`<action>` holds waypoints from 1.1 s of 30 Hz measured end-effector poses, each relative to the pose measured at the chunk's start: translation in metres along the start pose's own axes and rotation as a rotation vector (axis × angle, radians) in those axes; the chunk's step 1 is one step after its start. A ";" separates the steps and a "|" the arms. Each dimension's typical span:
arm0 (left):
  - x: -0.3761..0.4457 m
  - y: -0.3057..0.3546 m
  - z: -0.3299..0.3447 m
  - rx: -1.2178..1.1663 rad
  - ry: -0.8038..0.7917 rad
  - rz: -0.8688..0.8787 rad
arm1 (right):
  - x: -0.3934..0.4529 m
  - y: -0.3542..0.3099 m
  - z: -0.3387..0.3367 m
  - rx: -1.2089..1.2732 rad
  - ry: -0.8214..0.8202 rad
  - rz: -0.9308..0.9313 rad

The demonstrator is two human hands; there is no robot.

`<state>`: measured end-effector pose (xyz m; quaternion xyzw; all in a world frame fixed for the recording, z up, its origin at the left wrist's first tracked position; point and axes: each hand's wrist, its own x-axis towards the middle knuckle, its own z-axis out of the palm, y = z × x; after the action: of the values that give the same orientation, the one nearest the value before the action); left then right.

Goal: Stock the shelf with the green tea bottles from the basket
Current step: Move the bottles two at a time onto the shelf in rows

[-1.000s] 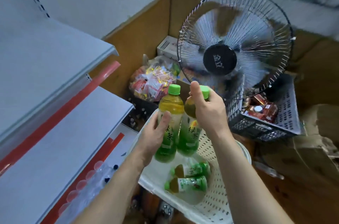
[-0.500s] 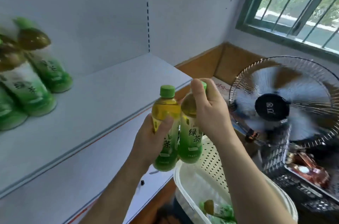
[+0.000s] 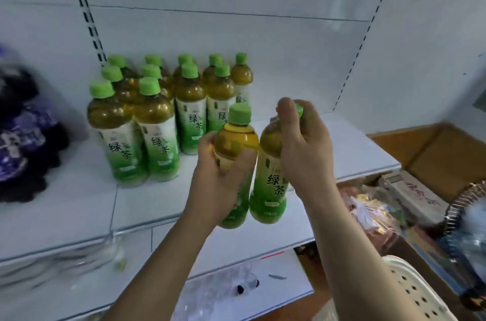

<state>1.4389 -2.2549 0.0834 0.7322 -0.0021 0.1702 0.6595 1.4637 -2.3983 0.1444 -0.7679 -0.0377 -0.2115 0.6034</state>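
Two green tea bottles with green caps are held upright side by side in front of the white shelf (image 3: 328,147). My left hand (image 3: 218,184) grips the body of the left bottle (image 3: 236,142). My right hand (image 3: 305,147) holds the right bottle (image 3: 271,186) around its neck and cap. Both bottles hang just before the shelf's front edge, to the right of several green tea bottles (image 3: 157,115) standing in rows on the shelf. The white perforated basket (image 3: 410,291) shows only its rim at the lower right; its contents are out of view.
Dark purple packaged goods (image 3: 21,136) lie on the shelf at the left. A lower shelf (image 3: 236,278) holds clear bottles. At the right stand a cardboard box (image 3: 420,152), snack packets (image 3: 368,210) and a fan's wire guard (image 3: 462,205).
The view has swung left from the basket and fan to the shelf. Both hands have carried the two bottles up and toward the shelf, near the standing rows.
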 end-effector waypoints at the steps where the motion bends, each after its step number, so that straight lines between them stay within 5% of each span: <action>1: 0.004 -0.001 -0.009 0.009 0.026 0.001 | 0.003 -0.003 0.010 0.003 -0.023 -0.017; 20: 0.061 -0.016 -0.032 0.178 0.105 0.075 | 0.059 0.055 0.077 0.011 -0.241 -0.123; 26: 0.053 0.003 -0.040 0.598 0.108 0.176 | 0.043 0.090 0.059 -0.020 -0.381 -0.115; 30: 0.056 0.029 -0.051 1.156 0.082 0.421 | 0.023 0.111 0.049 -0.157 -0.443 -0.140; 33: 0.074 0.043 -0.066 1.377 0.007 0.436 | 0.001 0.132 0.049 -0.306 -0.444 -0.133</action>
<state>1.4828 -2.1797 0.1481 0.9640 -0.0382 0.2631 -0.0005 1.5193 -2.3882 0.0152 -0.8735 -0.1871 -0.0807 0.4422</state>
